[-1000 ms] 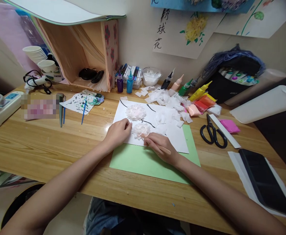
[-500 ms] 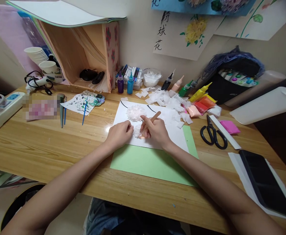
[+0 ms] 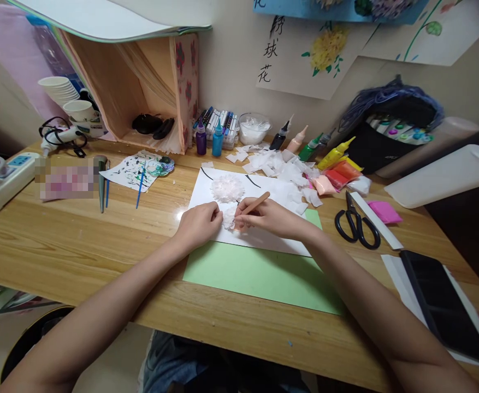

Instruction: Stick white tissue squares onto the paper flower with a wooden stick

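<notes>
My right hand [image 3: 272, 216] is closed around a brown wooden stick [image 3: 259, 202], its upper end pointing up and to the right. The fingertips and the stick's lower end are at a small white tissue flower [image 3: 228, 220]. My left hand [image 3: 200, 224] rests at the left side of this flower, its fingers curled; whether anything is in them is hidden. Just above sits a larger, full pale pink-white tissue flower [image 3: 228, 188]. Both flowers are on a white sheet [image 3: 196, 194] with dark curved strokes, which lies over a green sheet [image 3: 259, 275].
Cut white tissue pieces [image 3: 264, 162] lie behind the sheet, near paint bottles [image 3: 217, 143] and a glass bowl [image 3: 255, 128]. To the right are black-handled scissors [image 3: 357, 226], clay packets [image 3: 341, 176] and a phone [image 3: 439, 300]. Paintbrushes [image 3: 141, 188] and a power strip [image 3: 7, 183] stand left.
My right hand has turned, its wrist swinging up and to the right, and the stick tilts lower. The fingers stay at the small flower. My left hand holds nearly the same place.
</notes>
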Tool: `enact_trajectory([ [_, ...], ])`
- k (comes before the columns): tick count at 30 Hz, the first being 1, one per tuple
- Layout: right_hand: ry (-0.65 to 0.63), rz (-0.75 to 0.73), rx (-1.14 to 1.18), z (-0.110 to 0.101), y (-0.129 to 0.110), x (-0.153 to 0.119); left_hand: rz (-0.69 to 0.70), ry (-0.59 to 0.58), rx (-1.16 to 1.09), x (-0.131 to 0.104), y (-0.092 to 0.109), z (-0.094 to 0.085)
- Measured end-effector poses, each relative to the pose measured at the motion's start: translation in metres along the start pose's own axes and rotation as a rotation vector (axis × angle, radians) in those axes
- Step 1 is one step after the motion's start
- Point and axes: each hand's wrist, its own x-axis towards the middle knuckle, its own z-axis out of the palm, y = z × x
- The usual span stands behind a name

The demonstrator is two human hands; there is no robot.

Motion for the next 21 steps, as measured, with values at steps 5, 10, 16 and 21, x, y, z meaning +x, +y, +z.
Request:
enact_trajectory([
  [5,0.019,-0.131,-0.163,-0.014,-0.006,-0.005,0.0,-0.004,-0.002,0.0,-0.001,0.001],
  [10,0.11,-0.151,-0.22,-0.005,-0.005,-0.004,0.006,0.011,-0.019,0.0,-0.002,0.001],
  [16,0.209,-0.056,-0.128,0.004,0.003,-0.002,-0.007,0.005,-0.01,0.0,0.0,0.0],
  [21,0.176,-0.016,-0.013,0.0,0.002,-0.005,-0.003,0.008,-0.001,0.0,0.0,0.001],
])
